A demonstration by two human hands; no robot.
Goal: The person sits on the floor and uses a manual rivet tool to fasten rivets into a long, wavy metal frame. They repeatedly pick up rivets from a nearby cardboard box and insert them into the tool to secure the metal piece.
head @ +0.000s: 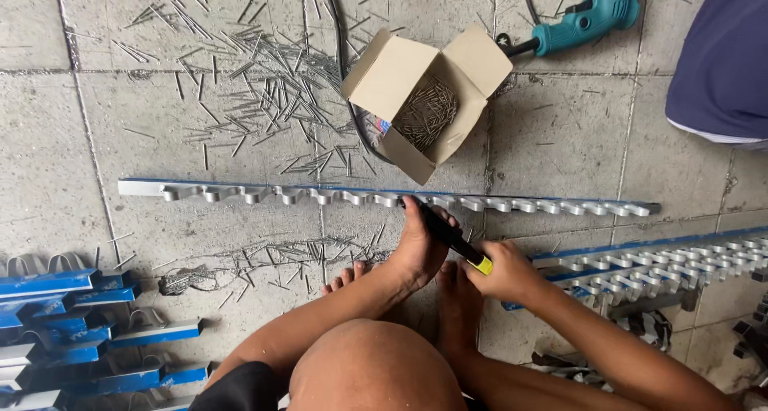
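Floor (560, 139): grey concrete slabs, everything lies on it.
Long rail (240, 192): a silver metal strip with a blue edge and scalloped teeth, lying crosswise in front of the person's bare feet.
Rail stacks (656, 263): more of the same strips piled at the right; shorter blue pieces (72, 315) piled at the left.
Drill (588, 15): teal power drill at the top, beside a dark blue cloth.
Box (424, 99): open cardboard carton holding nails, just behind the rail.
Loose nails (264, 83): scattered left of the box.
Left hand (418, 247): pressed down on the rail, fingers curled around the tool's tip.
Right hand (508, 271): fingers clamped on the tool's yellow end.
Tool (450, 235): black handle, slanted, tip at the rail.
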